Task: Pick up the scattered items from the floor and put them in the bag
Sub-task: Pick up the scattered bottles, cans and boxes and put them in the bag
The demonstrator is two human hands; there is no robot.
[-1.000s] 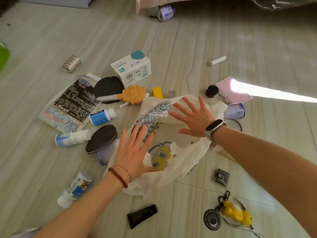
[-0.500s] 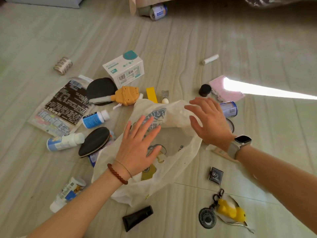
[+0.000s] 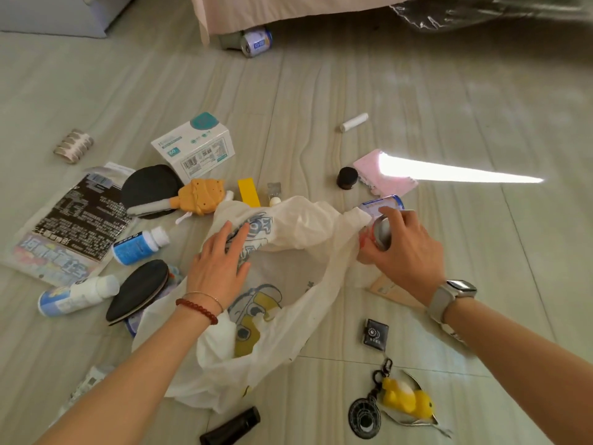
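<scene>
Bag: the white plastic bag (image 3: pixel 288 226) is lying crumpled on the floor (image 3: pixel 321 91) in the middle, with its mouth gaping open between the two hands.
Left hand: the left hand (image 3: pixel 218 268) is lying flat on the left side of the bag, fingers straight, pressing it down and gripping nothing.
Right hand: the right hand (image 3: pixel 404 252) is curling its fingers round a small can (image 3: pixel 378 232) at the bag's right edge, just beside the opening.
Second can: a blue and white can (image 3: pixel 383 203) is lying just behind the right hand, touching the bag's corner.
Left of bag: two white bottles with blue labels (image 3: pixel 138 245) (image 3: pixel 77 295) are lying on their sides, and a dark oval paddle (image 3: pixel 138 292) is resting against the bag's left edge.
Behind bag: a black paddle (image 3: pixel 150 187), an orange toy (image 3: pixel 200 197), a yellow block (image 3: pixel 248 192) and a white box (image 3: pixel 195 149) are sitting close together.
Far left: a black printed packet (image 3: pixel 70 223) is lying flat, and a roll of tape (image 3: pixel 73 146) is well apart from it.
Far right: a black cap (image 3: pixel 347 178) is sitting just beside a pink cloth (image 3: pixel 385 175), and a white tube (image 3: pixel 354 122) is lying farther back.
Near the person: a black tube (image 3: pixel 231 427), a small black pouch (image 3: pixel 375 335) and a yellow duck keychain (image 3: pixel 406 399) are lying in front of the bag.
Arms: both bare arms are reaching forward, with a red bead bracelet (image 3: pixel 197 311) on the left wrist and a watch (image 3: pixel 449 297) on the right.
Far back: another can (image 3: pixel 256 41) is lying under the edge of a bed.
</scene>
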